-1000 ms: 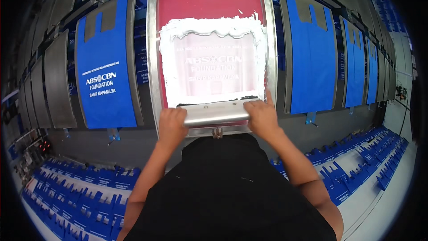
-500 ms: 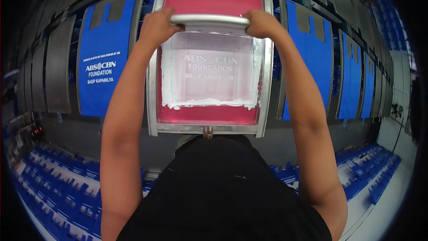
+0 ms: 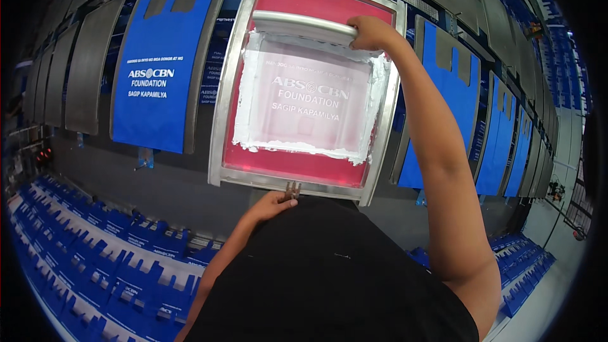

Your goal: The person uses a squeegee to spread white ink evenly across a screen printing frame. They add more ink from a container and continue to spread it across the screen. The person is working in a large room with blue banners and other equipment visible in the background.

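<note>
1. Head view, far left: grey boards stand in a row, and beside them a blue bag with white print lies on another board in the upper left of the frame.
2. Rows of flat blue bags fill the lower left.
3. Upper middle holds a slightly tilted metal frame around a pink screen. Thick white paste edges a pale panel with lettering, and a silver bar lies across its top, its left end free.
4. A black shirt blocks much of the lower middle.
5. Right of the frame, another blue bag is partly hidden behind the right forearm, with more bags and boards curving away toward the far right.
6. Left hand: fingers and thumb meet a small metal clip at the frame's lower edge; how tightly they close, I cannot tell.
7. Right hand: wrapped around the bar's right end.
8. Left arm rises from the bottom edge, low and mostly behind the shirt.
9. Right arm reaches long from the lower right to the upper middle, elbow slightly bent, passing over the frame's right side.
</note>
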A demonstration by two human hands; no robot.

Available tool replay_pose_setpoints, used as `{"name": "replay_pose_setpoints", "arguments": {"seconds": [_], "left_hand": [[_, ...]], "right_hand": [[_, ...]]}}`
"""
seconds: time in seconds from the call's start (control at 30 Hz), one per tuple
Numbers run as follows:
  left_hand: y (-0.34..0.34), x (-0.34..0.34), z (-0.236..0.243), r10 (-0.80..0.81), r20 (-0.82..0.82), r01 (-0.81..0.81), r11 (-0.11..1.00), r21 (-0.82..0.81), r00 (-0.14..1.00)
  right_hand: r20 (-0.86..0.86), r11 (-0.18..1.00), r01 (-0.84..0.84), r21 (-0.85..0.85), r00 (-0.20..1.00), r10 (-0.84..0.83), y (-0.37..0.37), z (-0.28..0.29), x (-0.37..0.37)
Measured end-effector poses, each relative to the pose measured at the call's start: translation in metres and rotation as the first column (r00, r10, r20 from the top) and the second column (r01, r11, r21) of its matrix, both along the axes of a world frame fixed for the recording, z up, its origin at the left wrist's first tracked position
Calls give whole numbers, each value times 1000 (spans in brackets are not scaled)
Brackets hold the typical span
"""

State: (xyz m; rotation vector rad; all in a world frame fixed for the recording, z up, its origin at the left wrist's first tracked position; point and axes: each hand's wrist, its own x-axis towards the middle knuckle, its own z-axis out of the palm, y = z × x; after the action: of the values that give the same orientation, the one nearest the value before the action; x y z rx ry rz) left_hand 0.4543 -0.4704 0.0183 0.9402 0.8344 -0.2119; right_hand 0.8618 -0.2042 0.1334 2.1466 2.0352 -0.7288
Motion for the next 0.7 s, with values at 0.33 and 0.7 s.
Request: {"name": "replay_pose_setpoints", "arguments": {"seconds": [0.33, 0.7], "left_hand": [[16, 2, 77, -4, 145, -14, 992, 124, 989], [5, 3, 63, 54, 130, -63, 996, 66, 990]], "right_hand": [[24, 996, 58, 67, 998, -60, 3, 20, -28], [13, 974, 53, 222, 998, -58, -240, 41, -164]]}}
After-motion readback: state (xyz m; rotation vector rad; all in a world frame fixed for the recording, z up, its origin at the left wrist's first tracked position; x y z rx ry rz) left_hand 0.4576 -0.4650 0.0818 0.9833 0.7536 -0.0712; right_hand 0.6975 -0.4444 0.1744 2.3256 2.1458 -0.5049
